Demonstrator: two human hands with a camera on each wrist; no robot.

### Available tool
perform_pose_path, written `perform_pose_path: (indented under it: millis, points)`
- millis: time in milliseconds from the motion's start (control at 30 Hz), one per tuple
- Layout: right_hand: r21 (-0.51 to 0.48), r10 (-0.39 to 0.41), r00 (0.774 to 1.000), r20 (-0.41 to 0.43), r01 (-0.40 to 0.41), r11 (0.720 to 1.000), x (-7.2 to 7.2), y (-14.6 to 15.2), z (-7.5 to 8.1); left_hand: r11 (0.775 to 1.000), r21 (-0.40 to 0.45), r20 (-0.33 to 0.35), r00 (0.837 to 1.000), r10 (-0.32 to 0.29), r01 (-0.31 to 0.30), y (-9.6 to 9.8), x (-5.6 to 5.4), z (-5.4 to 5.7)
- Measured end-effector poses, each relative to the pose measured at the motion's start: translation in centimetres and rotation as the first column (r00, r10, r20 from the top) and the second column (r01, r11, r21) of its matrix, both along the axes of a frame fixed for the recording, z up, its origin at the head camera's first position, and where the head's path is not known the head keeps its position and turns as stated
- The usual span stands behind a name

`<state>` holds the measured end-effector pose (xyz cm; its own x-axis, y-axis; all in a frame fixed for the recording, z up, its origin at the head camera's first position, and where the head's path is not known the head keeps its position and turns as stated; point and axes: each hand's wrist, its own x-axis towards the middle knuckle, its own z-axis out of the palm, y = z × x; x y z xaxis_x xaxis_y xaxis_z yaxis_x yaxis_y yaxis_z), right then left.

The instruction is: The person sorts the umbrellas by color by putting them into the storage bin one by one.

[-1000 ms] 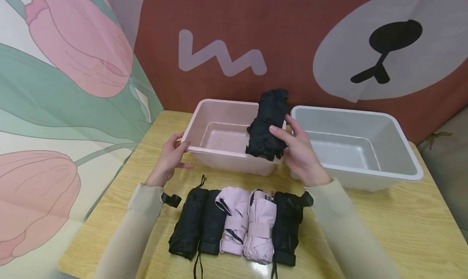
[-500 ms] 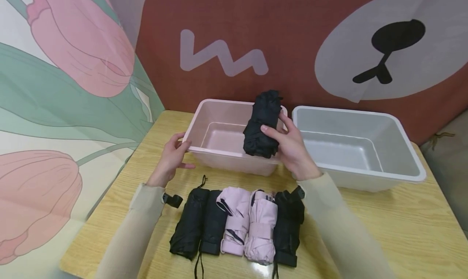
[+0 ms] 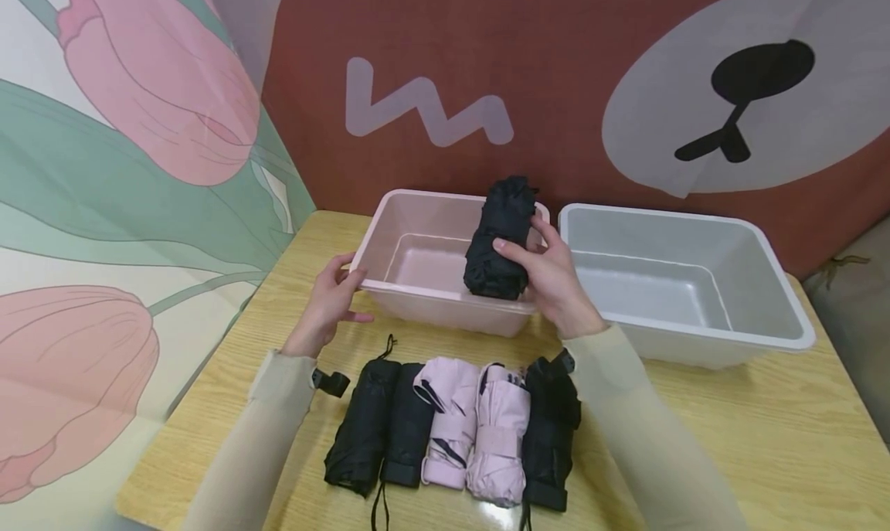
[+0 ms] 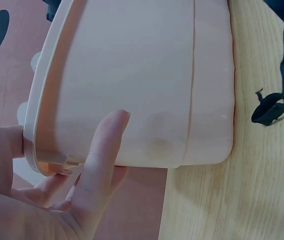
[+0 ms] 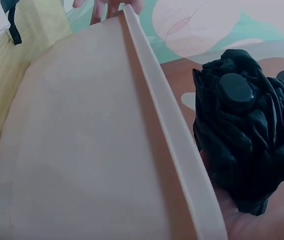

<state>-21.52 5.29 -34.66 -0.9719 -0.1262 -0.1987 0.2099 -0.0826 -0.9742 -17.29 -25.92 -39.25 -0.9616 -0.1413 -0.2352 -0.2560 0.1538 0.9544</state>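
One crumpled, folded black umbrella (image 3: 501, 237), nearly upright, sits in the right hand (image 3: 549, 280) grip above the pink bin (image 3: 389, 226).

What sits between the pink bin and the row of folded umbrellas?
Only bare table between the pink bin and the row of folded umbrellas, per head view.

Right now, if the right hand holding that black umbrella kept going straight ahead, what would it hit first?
Probably the far wall of the pink bin. The right hand points forward over its near rim, gripping the black umbrella; depth is hard to judge.
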Motion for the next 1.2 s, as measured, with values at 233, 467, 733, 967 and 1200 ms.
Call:
perform_pose_path:
  millis: [233, 467, 733, 967, 1200]
  points:
    - [0.095, -0.017, 1.0, -0.01, 0.018, 0.995, -0.01, -0.11, 0.05, 1.0, -0.005, -0.005, 1.0, -0.005, 0.005, 0.12, 0.05, 0.15]
    - [0.175, -0.004, 1.0, -0.018, 0.007, 0.985, 0.09, -0.06, 0.23, 1.0, 0.004, -0.009, 1.0, -0.005, 0.005, 0.15, 0.01, 0.14]
    - [0.224, 0.021, 1.0, 0.006, -0.022, 0.974, 0.03, 0.03, 0.37, 1.0, 0.005, -0.005, 1.0, -0.008, 0.008, 0.15, 0.03, 0.14]
    - [0.226, 0.01, 1.0, -0.003, -0.009, 0.974, -0.15, -0.06, 0.35, 1.0, 0.003, 0.0, 1.0, -0.006, 0.006, 0.13, 0.09, 0.18]
    - [0.225, -0.006, 1.0, -0.002, 0.006, 0.974, -0.34, -0.23, 0.13, 1.0, 0.004, -0.001, 1.0, -0.009, 0.009, 0.03, 0.05, 0.11]
